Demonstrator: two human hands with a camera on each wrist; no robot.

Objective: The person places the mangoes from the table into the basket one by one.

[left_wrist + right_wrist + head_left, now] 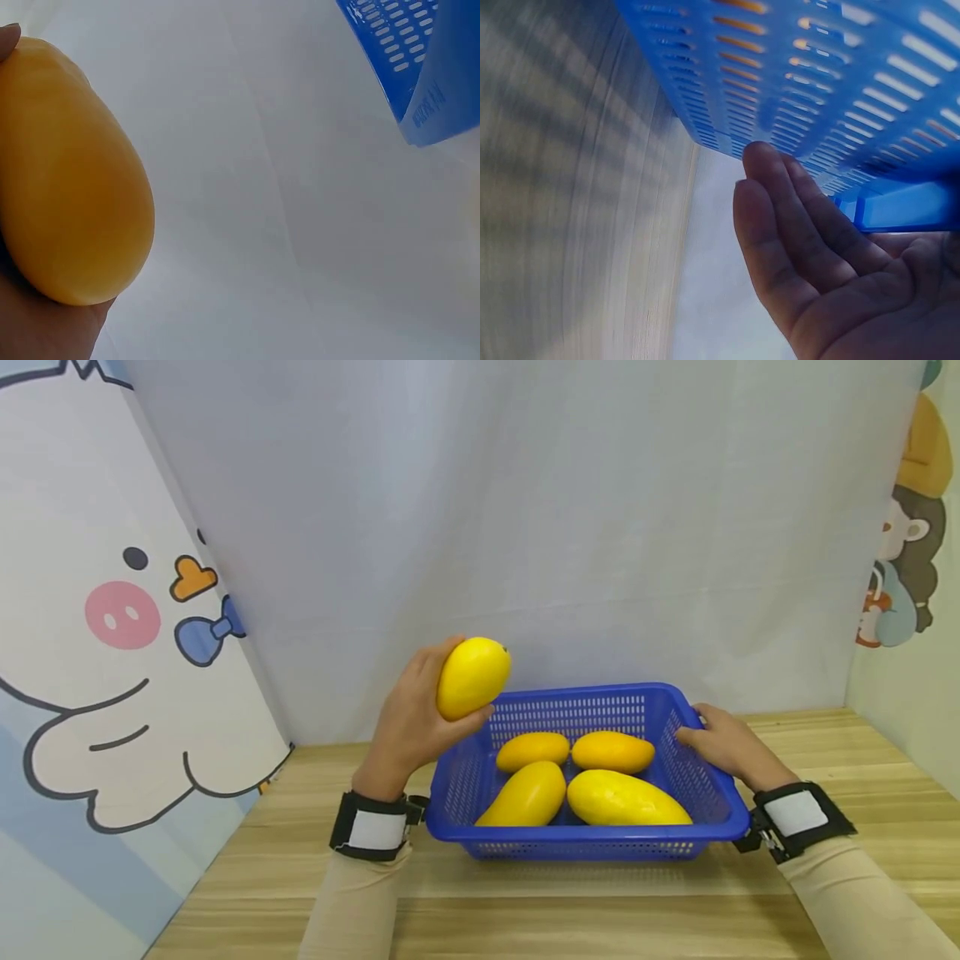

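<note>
My left hand point(408, 718) grips a yellow mango point(474, 678), raised above the left rear corner of a blue plastic basket point(588, 833). In the left wrist view the mango point(79, 176) fills the left side, with a fingertip at its upper end and the palm below. My right hand point(731, 745) holds the basket's right rim, thumb over the inner side. From the right wrist view, its fingers point(776, 202) lie along the outside of the slotted wall point(817, 97). Two mangoes lie at the basket's back, one the left mango point(532, 752), and two larger ones at its front.
The basket is over a wood-grain table point(525, 910). A pale cloth backdrop point(525, 510) hangs right behind it. Printed cartoon panels stand at both sides, the left panel point(112, 693) reaching close to the left forearm.
</note>
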